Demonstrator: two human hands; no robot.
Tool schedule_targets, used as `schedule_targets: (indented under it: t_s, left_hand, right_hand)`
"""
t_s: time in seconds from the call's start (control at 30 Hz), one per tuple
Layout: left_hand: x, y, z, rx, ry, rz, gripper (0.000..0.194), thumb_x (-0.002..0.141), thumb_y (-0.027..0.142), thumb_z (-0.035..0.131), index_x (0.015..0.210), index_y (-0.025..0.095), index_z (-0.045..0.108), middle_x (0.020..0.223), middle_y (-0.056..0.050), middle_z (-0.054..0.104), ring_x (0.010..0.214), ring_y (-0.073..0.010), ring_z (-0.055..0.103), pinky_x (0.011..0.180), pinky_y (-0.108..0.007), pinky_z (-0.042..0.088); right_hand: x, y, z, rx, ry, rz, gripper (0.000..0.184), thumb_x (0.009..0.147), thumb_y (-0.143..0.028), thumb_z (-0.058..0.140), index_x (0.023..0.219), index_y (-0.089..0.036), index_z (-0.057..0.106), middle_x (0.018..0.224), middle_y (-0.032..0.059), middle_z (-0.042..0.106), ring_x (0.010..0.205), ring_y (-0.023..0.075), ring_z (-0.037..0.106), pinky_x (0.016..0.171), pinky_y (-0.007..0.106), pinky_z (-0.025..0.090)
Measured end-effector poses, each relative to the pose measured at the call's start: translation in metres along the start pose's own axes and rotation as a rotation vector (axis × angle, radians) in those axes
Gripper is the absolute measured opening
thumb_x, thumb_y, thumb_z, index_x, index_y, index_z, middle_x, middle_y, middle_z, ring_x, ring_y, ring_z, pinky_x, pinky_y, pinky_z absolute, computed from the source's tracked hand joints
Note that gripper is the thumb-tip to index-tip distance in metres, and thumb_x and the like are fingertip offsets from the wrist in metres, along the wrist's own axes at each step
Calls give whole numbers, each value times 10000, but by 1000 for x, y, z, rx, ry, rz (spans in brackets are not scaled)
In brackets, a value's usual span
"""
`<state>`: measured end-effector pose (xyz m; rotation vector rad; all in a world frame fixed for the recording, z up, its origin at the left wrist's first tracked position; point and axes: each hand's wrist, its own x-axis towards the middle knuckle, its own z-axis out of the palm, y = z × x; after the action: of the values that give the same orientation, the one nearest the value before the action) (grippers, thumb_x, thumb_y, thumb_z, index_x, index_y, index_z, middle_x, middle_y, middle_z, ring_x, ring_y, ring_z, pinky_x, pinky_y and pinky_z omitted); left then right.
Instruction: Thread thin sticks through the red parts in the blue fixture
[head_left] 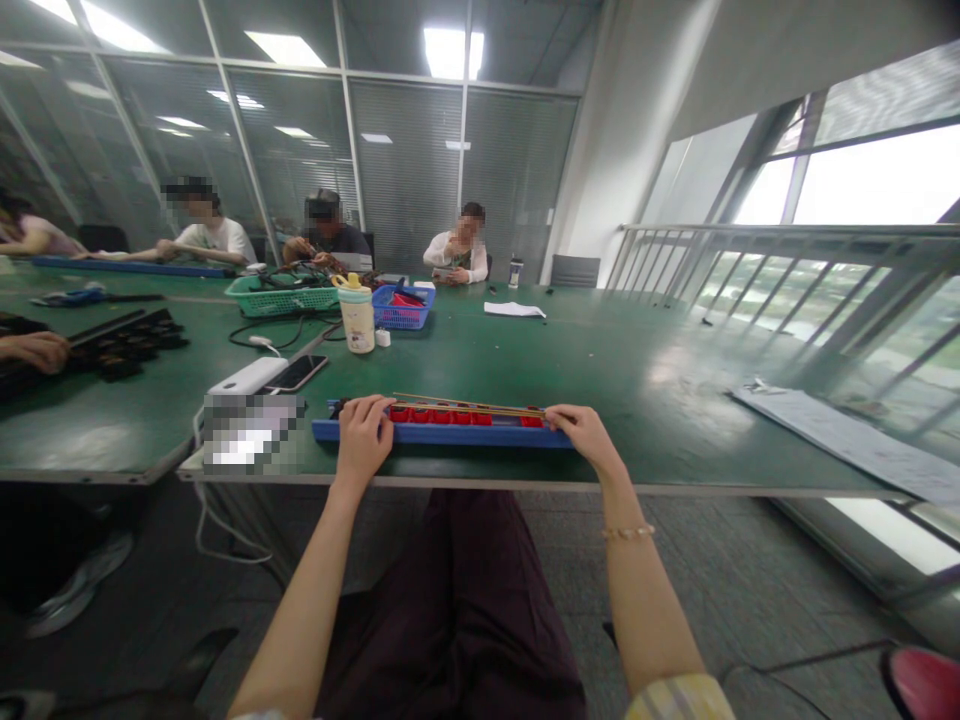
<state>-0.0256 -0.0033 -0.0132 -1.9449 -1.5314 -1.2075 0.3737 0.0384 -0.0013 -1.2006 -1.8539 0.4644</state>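
Note:
A long blue channel-shaped tray [465,436] lies along the table's front edge, with a row of red block-like pieces [442,416] inside. Thin yellow-orange wires [480,406] stretch above the pieces from one hand to the other. My left hand [366,432] rests over the tray's left end, its fingers closed at the wires' left end; its fingertips are partly hidden. At the tray's right end, my right hand [581,432] pinches the other end of the wires between thumb and fingers.
To the left are a phone [297,373], a white power bank [247,377] with a cable, and a yellow cup [356,318]. Behind stand a green basket [285,300] and a blue basket [403,310]. Papers [847,440] lie at right. Several people sit across and to the left.

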Motion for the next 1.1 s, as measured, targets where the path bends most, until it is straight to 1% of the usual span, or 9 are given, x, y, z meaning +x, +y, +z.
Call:
schedule_targets:
  t_s: [0.27, 0.4, 0.57, 0.6, 0.73, 0.97, 1.1]
  left_hand:
    - [1, 2, -3, -3, -34, -5, 325, 871, 188, 444, 1116, 233, 653, 1164, -82, 636, 1126, -266, 508, 1023, -431, 380]
    - [1, 2, -3, -14, -9, 21, 301, 874, 185, 448, 1081, 227, 663, 1144, -77, 644, 1112, -255, 517, 1012, -425, 396]
    - [0, 1, -3, -22, 18, 44, 209, 866, 187, 488, 951, 223, 675, 1118, -69, 650, 1093, -257, 523, 991, -427, 408]
    - [0, 1, -3, -23, 19, 44, 209, 864, 184, 490, 953, 223, 674, 1118, -69, 650, 1092, -258, 523, 990, -428, 407]
    - [1, 1, -2, -23, 29, 51, 275, 863, 168, 480, 1066, 221, 658, 1127, -76, 653, 1079, -256, 517, 988, -425, 402]
    - [2, 1, 0, -21, 35, 55, 255, 872, 181, 478, 1051, 214, 657, 1122, -78, 652, 1078, -257, 523, 996, -425, 401]
    - [1, 2, -1, -16, 36, 53, 286, 881, 184, 467, 1105, 214, 644, 1124, -80, 649, 1082, -256, 525, 990, -424, 404]
  right_hand:
    - [1, 2, -1, -15, -12, -7, 357, 857, -461, 534, 707, -186, 707, 665, 22, 653, 700, 182, 585, 696, 284, 419]
    - [0, 2, -1, -8, -12, -5, 345, 857, -453, 540, 731, -184, 716, 664, 20, 651, 695, 180, 583, 695, 285, 412]
    - [0, 2, 0, 16, -12, -8, 332, 851, -445, 546, 726, -189, 715, 656, 20, 641, 693, 184, 581, 692, 289, 405]
    - [0, 2, 0, 14, -6, -10, 328, 850, -441, 545, 727, -190, 716, 648, 19, 634, 686, 184, 577, 686, 290, 401]
    - [1, 4, 2, 0, 16, -16, 318, 854, -428, 539, 730, -197, 718, 624, 12, 613, 651, 178, 557, 656, 290, 383]
    - [2, 9, 4, 37, 34, 1, 299, 847, -424, 552, 729, -202, 714, 641, 12, 625, 650, 178, 562, 681, 296, 404]
    - [2, 9, 5, 53, 52, 12, 301, 840, -431, 560, 741, -198, 723, 642, 16, 633, 651, 181, 568, 690, 300, 414]
